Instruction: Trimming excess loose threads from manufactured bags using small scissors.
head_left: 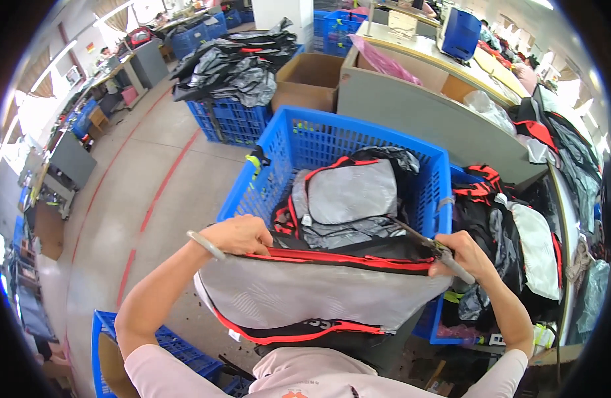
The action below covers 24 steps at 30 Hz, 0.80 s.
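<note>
We see a silver-grey backpack (pixel 312 292) with red piping and black trim. In the bright blue latticed crate (pixel 305 142) lies another grey backpack (pixel 348 199), edged red and black. At far left, more blue crates (pixel 229 119) carry glossy black and grey bags (pixel 229 66). The floor (pixel 146 192) is pale grey with red lines.

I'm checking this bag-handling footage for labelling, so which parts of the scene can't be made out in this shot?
Head view only:
- Inside of the grey bag: hidden by its front panel.
- Left hand fingertips: curled behind the bag's red-trimmed edge.
- Thin tool in the right hand: too small to identify.
- Bottom of the blue crate: covered by another grey bag.
- Far desks: blurred and bent near the rim.
</note>
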### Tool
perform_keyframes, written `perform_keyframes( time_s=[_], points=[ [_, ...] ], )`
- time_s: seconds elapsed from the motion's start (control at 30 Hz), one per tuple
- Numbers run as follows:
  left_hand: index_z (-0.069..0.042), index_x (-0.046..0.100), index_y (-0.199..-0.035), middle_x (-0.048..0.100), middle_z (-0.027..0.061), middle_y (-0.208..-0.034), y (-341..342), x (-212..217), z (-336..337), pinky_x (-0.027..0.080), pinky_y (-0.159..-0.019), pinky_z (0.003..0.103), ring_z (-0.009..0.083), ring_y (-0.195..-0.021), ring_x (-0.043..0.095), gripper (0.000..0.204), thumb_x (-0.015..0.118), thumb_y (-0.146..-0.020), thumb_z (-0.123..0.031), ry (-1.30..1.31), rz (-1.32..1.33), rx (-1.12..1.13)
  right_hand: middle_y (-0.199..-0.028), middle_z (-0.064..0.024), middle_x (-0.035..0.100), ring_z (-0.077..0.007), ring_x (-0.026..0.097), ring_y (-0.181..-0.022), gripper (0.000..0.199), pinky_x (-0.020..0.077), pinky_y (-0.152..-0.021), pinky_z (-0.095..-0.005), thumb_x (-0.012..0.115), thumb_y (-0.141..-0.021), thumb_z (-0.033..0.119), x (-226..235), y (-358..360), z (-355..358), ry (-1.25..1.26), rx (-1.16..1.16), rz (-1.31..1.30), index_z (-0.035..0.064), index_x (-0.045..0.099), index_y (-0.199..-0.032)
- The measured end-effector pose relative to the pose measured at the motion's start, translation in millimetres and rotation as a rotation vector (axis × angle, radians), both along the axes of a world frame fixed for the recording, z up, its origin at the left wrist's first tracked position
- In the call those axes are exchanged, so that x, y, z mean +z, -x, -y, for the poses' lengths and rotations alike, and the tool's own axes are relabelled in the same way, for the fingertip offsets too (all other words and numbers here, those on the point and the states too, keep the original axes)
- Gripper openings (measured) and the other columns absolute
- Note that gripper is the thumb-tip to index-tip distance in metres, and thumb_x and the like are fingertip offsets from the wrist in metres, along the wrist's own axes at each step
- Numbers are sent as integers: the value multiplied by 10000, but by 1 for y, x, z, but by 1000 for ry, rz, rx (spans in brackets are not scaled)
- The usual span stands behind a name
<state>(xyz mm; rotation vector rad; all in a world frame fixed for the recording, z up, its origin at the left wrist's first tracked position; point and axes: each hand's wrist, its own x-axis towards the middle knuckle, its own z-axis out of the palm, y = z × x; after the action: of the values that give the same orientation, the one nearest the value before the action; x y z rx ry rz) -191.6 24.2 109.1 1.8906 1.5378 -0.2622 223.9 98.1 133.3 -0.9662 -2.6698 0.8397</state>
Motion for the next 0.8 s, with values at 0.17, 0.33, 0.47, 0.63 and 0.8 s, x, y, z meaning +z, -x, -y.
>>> perform_keyframes(
  time_s=[0.17,0.33,0.47,0.63,0.8],
  points=[
    [10,579,-698,533,182,-598,-19,-1,56,397,-539,410,319,-561,537,290,643,-808,-250,-288,385,147,-608,-45,504,-198,482,-524,423,385,-513,-318,823,-653,290,17,22,-8,5,32,-192,25,507,-744],
    [23,564,-708,467,113,-533,-52,39,83,345,-483,328,141,-500,418,295,639,-844,-228,-226,673,341,-791,-85,603,-163,588,-735,360,456,-645,-333,770,-741,194,18,148,19,470,358,-315,12,508,-908],
    [-1,581,-757,539,64,-637,-30,28,96,383,-561,292,121,-597,487,248,722,-764,-205,-268,721,378,-822,-58,607,-122,581,-786,378,479,-711,-294,756,-732,115,6,197,49,466,328,-244,12,496,-987],
    [-71,607,-1017,584,89,-1043,4,-36,145,387,-932,431,264,-1013,543,328,686,-702,-118,-1187,-35,125,-760,-36,577,-113,567,-716,345,476,-666,-270,731,-724,67,-34,201,49,673,160,-378,27,489,-966],
    [-44,611,-966,598,91,-1034,-9,-75,139,363,-1020,446,259,-1104,535,220,663,-754,-77,-1280,278,251,-696,-37,577,-106,555,-661,297,458,-620,-253,730,-673,42,-13,201,59,558,141,-173,21,485,-840]
  ],
)
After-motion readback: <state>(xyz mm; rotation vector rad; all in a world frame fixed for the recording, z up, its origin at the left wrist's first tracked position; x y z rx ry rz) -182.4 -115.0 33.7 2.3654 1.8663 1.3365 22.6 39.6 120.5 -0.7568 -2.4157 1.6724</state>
